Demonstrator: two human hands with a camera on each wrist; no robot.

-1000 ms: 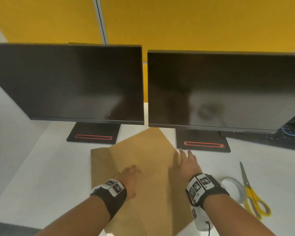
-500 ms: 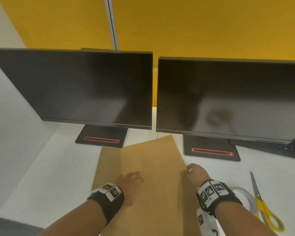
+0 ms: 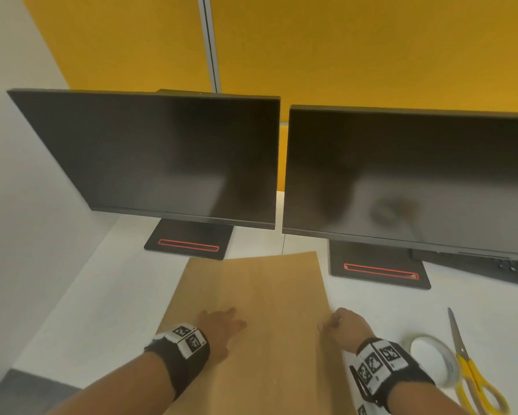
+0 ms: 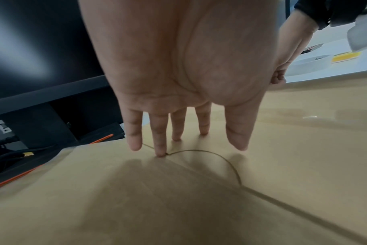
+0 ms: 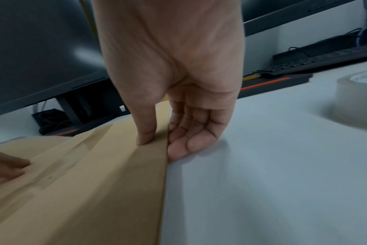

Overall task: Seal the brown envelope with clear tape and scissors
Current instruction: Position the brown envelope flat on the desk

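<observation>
The brown envelope (image 3: 260, 298) lies flat on the white desk in front of two monitors. My left hand (image 3: 225, 322) rests on its left half with straight, spread fingers (image 4: 159, 145) touching a curved seam. My right hand (image 3: 331, 322) pinches the envelope's right edge, thumb (image 5: 146, 132) on top and fingers curled underneath, lifting that edge slightly. The clear tape roll (image 3: 431, 359) lies on the desk just right of my right wrist. Yellow-handled scissors (image 3: 473, 378) lie beyond it, blades pointing away from me.
Two dark monitors (image 3: 177, 157) stand on black bases (image 3: 189, 238) right behind the envelope. A black keyboard (image 3: 491, 265) sits at the far right under the right monitor. A grey wall borders the desk on the left.
The envelope has settled from a skewed, half-turned lie into one flat rectangle. My right hand went from lying flat on it to pinching its right edge. My left hand stayed on top.
</observation>
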